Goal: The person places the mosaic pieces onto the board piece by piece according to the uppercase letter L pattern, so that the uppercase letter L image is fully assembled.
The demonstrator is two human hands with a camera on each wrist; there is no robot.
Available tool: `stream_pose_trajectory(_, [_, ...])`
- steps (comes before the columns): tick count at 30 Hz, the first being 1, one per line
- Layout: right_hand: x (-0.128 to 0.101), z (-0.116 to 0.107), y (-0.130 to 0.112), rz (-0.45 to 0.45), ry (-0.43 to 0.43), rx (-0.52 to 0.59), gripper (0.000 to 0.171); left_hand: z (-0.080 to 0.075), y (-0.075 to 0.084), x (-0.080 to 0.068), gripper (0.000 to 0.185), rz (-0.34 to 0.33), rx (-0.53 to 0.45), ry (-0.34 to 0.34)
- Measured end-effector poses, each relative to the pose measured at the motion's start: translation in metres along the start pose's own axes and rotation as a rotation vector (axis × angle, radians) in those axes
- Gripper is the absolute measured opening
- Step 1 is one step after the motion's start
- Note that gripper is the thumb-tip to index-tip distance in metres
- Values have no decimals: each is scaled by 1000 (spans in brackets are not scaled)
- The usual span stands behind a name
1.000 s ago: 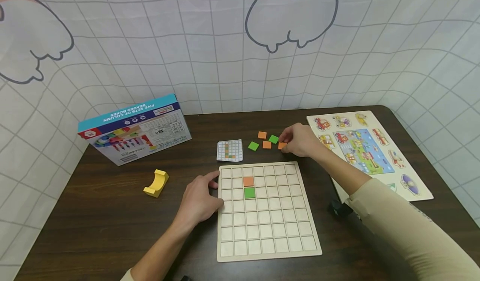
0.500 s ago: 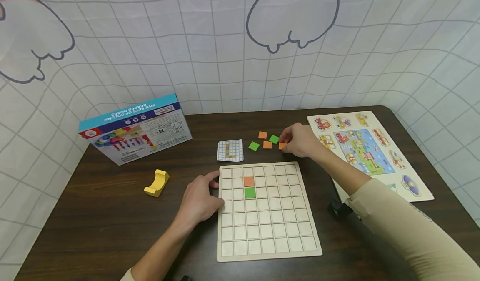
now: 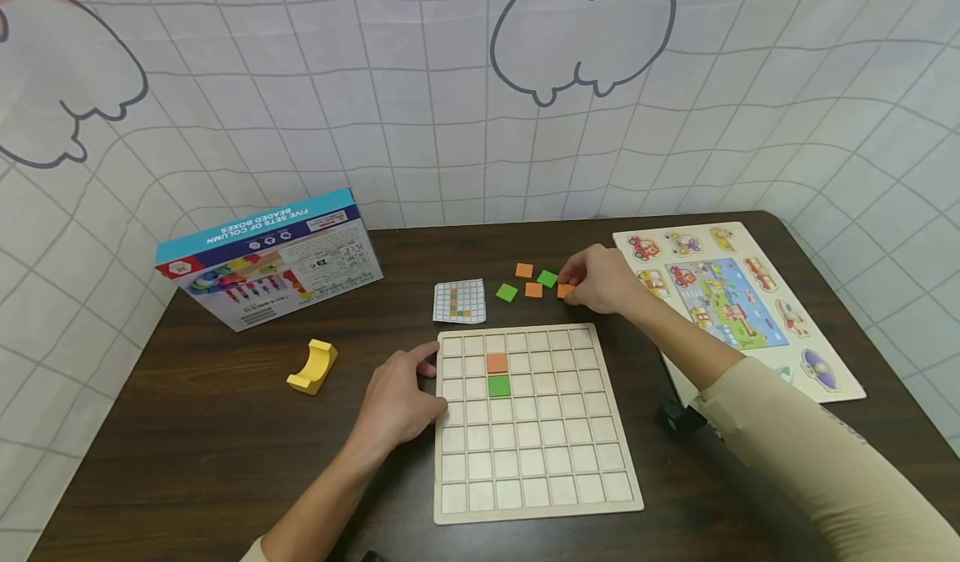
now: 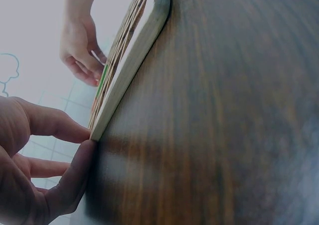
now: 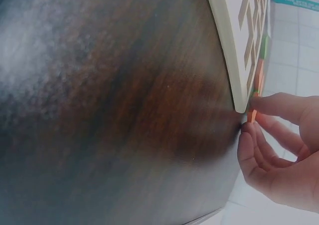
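Nothing has moved since 1 second ago: your right hand (image 3: 600,282) still pinches the orange tile (image 3: 564,291) at upper centre of frame, above the grid board (image 3: 536,504). It looks thin, light, stiff; grip its edges. Your left hand (image 3: 397,399) rests spread on the board's left edge.

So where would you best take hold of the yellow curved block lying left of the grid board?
Probably across the flat side faces of the yellow curved block, coming from above. It lies alone on the table with its hollow facing up, so the curved surface gives fingers little purchase; the left hand is nearest.
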State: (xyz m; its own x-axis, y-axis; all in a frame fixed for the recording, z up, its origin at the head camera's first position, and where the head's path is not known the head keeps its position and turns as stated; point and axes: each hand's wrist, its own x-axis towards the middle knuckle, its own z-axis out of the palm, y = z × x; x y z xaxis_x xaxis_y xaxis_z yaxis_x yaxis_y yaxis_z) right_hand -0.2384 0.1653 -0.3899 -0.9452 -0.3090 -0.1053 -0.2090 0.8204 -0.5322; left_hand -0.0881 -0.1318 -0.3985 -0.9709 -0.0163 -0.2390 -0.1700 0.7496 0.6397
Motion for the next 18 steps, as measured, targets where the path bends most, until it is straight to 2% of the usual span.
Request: stream_pose_trajectory(18, [-6,1,-3,10,-18,6,21,0,0,1,78,-9,5,-6])
